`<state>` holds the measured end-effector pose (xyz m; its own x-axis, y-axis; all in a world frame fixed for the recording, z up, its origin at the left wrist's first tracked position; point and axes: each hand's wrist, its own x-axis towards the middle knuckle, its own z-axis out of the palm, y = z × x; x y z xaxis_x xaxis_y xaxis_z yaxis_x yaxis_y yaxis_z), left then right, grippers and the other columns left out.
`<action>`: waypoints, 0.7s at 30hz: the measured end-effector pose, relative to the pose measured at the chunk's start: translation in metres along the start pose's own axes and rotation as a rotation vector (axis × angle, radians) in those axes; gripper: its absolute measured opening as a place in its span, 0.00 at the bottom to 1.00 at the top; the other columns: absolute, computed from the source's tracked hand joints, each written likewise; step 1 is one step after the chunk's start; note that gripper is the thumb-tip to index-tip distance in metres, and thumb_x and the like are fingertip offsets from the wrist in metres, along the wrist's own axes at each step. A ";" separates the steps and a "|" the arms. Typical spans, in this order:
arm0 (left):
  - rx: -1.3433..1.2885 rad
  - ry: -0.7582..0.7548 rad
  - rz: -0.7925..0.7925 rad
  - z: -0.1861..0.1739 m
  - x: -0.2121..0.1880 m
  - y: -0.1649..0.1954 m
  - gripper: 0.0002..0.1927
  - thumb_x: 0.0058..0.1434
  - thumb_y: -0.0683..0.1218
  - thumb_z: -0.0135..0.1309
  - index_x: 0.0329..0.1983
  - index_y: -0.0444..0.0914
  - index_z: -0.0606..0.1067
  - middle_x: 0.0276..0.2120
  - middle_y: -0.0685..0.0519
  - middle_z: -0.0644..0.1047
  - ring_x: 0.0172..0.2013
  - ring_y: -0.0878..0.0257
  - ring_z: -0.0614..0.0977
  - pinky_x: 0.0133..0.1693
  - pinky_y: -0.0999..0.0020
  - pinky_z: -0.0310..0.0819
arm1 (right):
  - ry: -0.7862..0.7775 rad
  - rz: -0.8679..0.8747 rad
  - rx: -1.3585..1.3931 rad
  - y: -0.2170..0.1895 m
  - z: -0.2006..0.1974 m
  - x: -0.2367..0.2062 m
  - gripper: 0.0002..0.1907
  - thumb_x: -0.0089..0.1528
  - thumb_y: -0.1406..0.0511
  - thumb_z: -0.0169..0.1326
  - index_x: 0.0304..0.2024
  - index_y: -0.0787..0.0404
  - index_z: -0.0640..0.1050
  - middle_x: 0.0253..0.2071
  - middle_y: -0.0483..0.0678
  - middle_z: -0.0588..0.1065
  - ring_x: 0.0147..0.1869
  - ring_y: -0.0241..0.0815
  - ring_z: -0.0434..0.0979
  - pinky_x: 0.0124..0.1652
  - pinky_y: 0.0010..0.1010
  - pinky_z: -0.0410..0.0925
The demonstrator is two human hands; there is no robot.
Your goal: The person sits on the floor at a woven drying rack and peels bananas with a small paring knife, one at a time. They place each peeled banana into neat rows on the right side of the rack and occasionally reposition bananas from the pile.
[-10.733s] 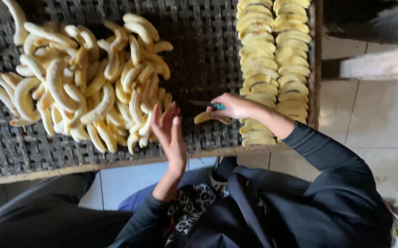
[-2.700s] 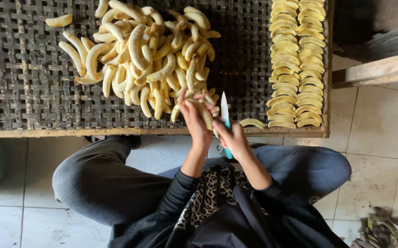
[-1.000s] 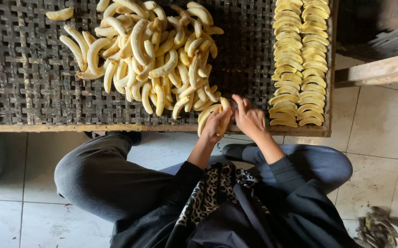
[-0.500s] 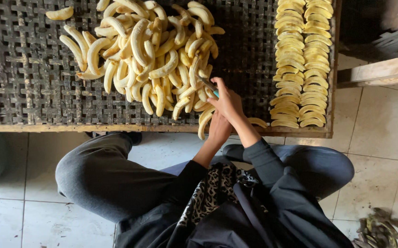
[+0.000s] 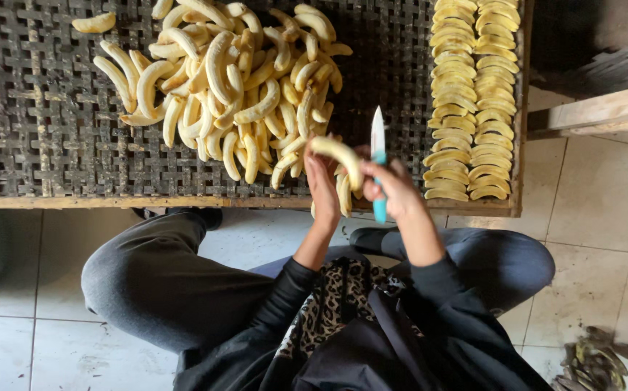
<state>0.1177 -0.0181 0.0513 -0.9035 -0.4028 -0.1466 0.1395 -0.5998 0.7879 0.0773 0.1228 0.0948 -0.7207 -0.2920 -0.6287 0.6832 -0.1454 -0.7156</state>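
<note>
1. Your left hand [image 5: 322, 190] is raised just above the near edge of the woven desk [image 5: 46, 137], fingers closed around a peeled banana [image 5: 339, 158].
2. That banana's long axis runs on a slant: its upper end points up and to the left toward the pile, and its lower end curves down and to the right toward your right hand. It is held off the desk surface.
3. More pale banana pieces [image 5: 343, 195] hang just below it between your two hands; you cannot tell from this view which hand supports them.
4. Your right hand [image 5: 393, 192] is clamped on a knife [image 5: 378, 163] with a teal handle. The knife stands nearly upright, blade tip pointing away from you and the handle end sticking out below your fist.
5. The blade sits just beside the banana's right end; whether they touch is not clear.
6. Your two hands are close together, nearly meeting at the banana.
7. A loose pile of peeled bananas [image 5: 234, 87] lies on the desk just beyond your left hand.
8. Two neat columns of banana slices [image 5: 473, 94] run along the right side of the desk, near your right hand.
9. Dark banana peels [image 5: 592, 366] lie on the tiled floor [image 5: 603, 239] at the lower right, well apart from your hands.
</note>
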 end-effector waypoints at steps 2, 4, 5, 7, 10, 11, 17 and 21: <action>-0.200 -0.022 0.043 0.008 0.000 0.019 0.28 0.78 0.56 0.29 0.76 0.42 0.55 0.60 0.44 0.73 0.56 0.57 0.79 0.57 0.59 0.78 | -0.009 0.019 0.030 0.016 0.013 -0.023 0.11 0.68 0.67 0.56 0.48 0.71 0.74 0.30 0.49 0.75 0.20 0.28 0.64 0.18 0.18 0.57; -0.328 -0.014 0.129 0.014 -0.001 0.035 0.25 0.81 0.56 0.31 0.75 0.41 0.59 0.52 0.41 0.76 0.46 0.54 0.83 0.50 0.59 0.82 | 0.006 -0.072 -0.107 0.031 0.032 -0.045 0.13 0.72 0.64 0.56 0.50 0.70 0.74 0.27 0.45 0.70 0.20 0.28 0.64 0.18 0.20 0.57; -0.383 0.025 0.113 0.017 -0.001 0.042 0.21 0.82 0.55 0.33 0.72 0.42 0.60 0.50 0.43 0.74 0.42 0.57 0.81 0.44 0.62 0.80 | 0.033 -0.233 -0.314 0.031 0.037 -0.057 0.13 0.72 0.65 0.54 0.55 0.68 0.74 0.27 0.47 0.69 0.23 0.31 0.65 0.21 0.23 0.59; -0.489 0.109 0.085 0.020 -0.001 0.053 0.14 0.83 0.52 0.36 0.65 0.43 0.63 0.45 0.49 0.72 0.34 0.62 0.77 0.33 0.68 0.77 | 0.082 -0.553 -0.724 0.025 0.045 -0.086 0.18 0.73 0.66 0.49 0.65 0.64 0.73 0.27 0.50 0.68 0.27 0.37 0.65 0.27 0.30 0.62; -0.546 0.138 0.116 0.021 -0.003 0.066 0.09 0.82 0.52 0.38 0.55 0.43 0.63 0.42 0.49 0.70 0.31 0.62 0.74 0.27 0.70 0.72 | 0.107 -0.714 -1.053 0.013 0.064 -0.122 0.24 0.69 0.67 0.48 0.68 0.62 0.66 0.33 0.49 0.77 0.30 0.42 0.80 0.30 0.35 0.72; -0.541 0.133 0.139 0.021 -0.004 0.070 0.09 0.82 0.52 0.38 0.55 0.43 0.63 0.43 0.50 0.70 0.32 0.62 0.74 0.28 0.69 0.72 | 0.076 -0.804 -1.095 0.008 0.070 -0.129 0.24 0.70 0.67 0.47 0.69 0.62 0.65 0.40 0.52 0.77 0.35 0.47 0.80 0.33 0.36 0.73; -0.516 0.182 0.159 0.027 -0.007 0.087 0.10 0.79 0.52 0.38 0.55 0.43 0.63 0.45 0.51 0.70 0.32 0.62 0.74 0.27 0.68 0.71 | 0.022 -0.791 -1.260 -0.005 0.089 -0.142 0.25 0.68 0.66 0.48 0.68 0.59 0.66 0.50 0.56 0.77 0.35 0.52 0.81 0.32 0.40 0.73; -0.478 0.211 0.117 0.029 -0.009 0.096 0.10 0.79 0.52 0.39 0.54 0.42 0.64 0.44 0.51 0.70 0.30 0.63 0.72 0.26 0.69 0.69 | 0.048 -0.783 -1.298 0.000 0.087 -0.138 0.25 0.68 0.66 0.49 0.69 0.58 0.68 0.44 0.54 0.76 0.34 0.51 0.80 0.32 0.40 0.72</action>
<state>0.1272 -0.0518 0.1456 -0.7767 -0.5863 -0.2300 0.4480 -0.7710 0.4527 0.1867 0.0811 0.2081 -0.8626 -0.5046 0.0351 -0.4176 0.6712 -0.6125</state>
